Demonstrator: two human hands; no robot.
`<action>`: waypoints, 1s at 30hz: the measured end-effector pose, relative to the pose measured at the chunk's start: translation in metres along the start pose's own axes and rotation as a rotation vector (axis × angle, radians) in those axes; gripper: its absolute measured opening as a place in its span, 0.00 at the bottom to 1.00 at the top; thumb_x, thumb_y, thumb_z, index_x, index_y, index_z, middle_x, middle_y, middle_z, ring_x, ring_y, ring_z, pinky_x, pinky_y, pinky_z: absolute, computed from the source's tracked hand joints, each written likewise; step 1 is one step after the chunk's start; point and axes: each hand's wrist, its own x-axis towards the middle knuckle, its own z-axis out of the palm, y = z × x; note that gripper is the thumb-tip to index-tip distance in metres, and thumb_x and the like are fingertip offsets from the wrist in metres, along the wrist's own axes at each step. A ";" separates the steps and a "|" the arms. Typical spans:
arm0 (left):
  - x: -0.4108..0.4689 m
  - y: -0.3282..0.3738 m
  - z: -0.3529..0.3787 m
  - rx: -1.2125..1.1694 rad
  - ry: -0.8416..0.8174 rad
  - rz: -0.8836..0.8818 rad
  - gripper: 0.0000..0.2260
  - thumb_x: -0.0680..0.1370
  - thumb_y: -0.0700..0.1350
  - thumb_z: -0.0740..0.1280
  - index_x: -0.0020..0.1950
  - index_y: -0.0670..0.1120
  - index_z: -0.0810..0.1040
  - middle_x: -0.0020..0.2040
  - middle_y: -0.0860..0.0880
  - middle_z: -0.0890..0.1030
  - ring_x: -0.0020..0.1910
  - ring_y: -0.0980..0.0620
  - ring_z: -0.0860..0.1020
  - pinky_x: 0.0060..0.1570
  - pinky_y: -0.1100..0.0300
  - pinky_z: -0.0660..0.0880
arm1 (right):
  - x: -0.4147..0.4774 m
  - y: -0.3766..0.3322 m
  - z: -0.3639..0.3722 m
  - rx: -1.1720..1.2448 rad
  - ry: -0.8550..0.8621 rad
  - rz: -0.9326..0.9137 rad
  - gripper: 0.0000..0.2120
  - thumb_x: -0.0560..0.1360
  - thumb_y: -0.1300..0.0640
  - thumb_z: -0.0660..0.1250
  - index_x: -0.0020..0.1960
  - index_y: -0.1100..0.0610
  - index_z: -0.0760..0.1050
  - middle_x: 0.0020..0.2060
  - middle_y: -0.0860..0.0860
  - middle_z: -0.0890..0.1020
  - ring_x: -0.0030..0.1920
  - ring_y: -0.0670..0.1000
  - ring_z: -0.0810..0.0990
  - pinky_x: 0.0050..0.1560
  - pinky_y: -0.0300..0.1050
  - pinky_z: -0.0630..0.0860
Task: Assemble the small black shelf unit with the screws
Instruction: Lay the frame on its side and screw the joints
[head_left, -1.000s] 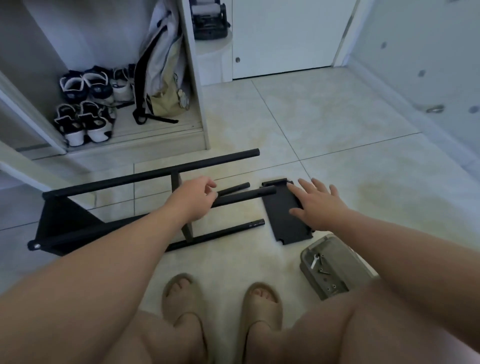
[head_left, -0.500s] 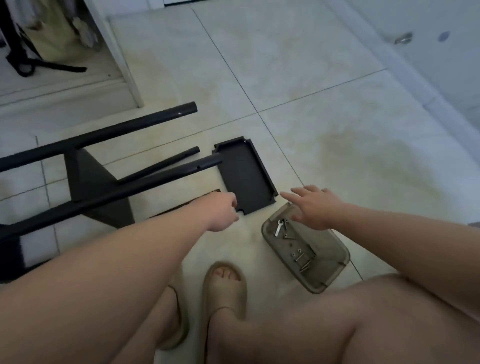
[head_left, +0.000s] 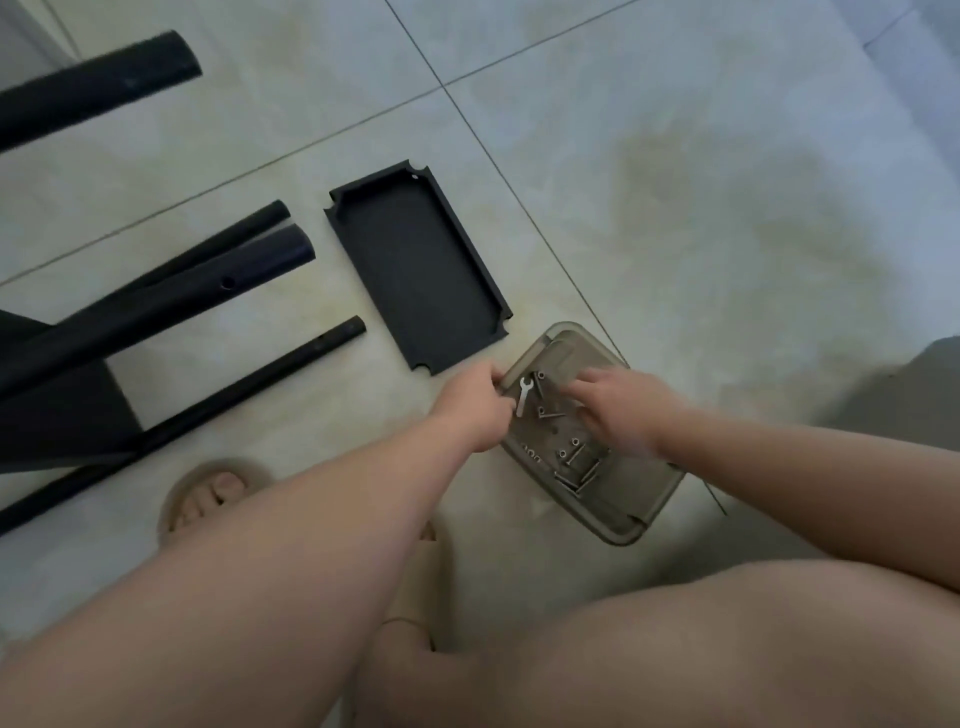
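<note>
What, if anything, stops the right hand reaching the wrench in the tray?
Probably nothing. The right hand is inside the tray, and the wrench lies uncovered just beyond its fingers. The left hand grips the tray's edge beside it, not over it.

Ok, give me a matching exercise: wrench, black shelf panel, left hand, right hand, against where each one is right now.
1 wrench
2 shelf panel
3 left hand
4 right hand

a grips the tray by its rim
b flat on the floor
c reaches in among the screws
d lies loose inside the tray

Pairs: 1-d, 2-b, 3-a, 4-c
</note>
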 end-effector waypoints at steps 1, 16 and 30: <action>0.001 -0.002 0.001 -0.053 0.008 -0.024 0.06 0.80 0.42 0.67 0.53 0.48 0.72 0.56 0.43 0.79 0.54 0.39 0.80 0.55 0.50 0.79 | 0.003 -0.003 0.005 0.025 -0.006 0.011 0.18 0.82 0.51 0.58 0.71 0.51 0.71 0.61 0.52 0.77 0.61 0.58 0.77 0.54 0.49 0.75; -0.008 -0.031 -0.008 -0.369 -0.050 -0.150 0.05 0.82 0.44 0.66 0.48 0.45 0.73 0.53 0.39 0.82 0.48 0.40 0.85 0.48 0.48 0.83 | 0.055 -0.011 0.055 0.181 0.036 0.067 0.19 0.81 0.60 0.62 0.71 0.54 0.71 0.65 0.56 0.72 0.61 0.61 0.76 0.51 0.53 0.76; -0.014 -0.021 -0.020 -0.220 -0.095 -0.122 0.05 0.82 0.47 0.66 0.49 0.46 0.74 0.51 0.43 0.84 0.47 0.45 0.86 0.39 0.59 0.74 | 0.033 -0.009 0.023 0.375 0.162 0.230 0.04 0.76 0.56 0.66 0.46 0.57 0.75 0.45 0.55 0.81 0.47 0.60 0.79 0.44 0.50 0.75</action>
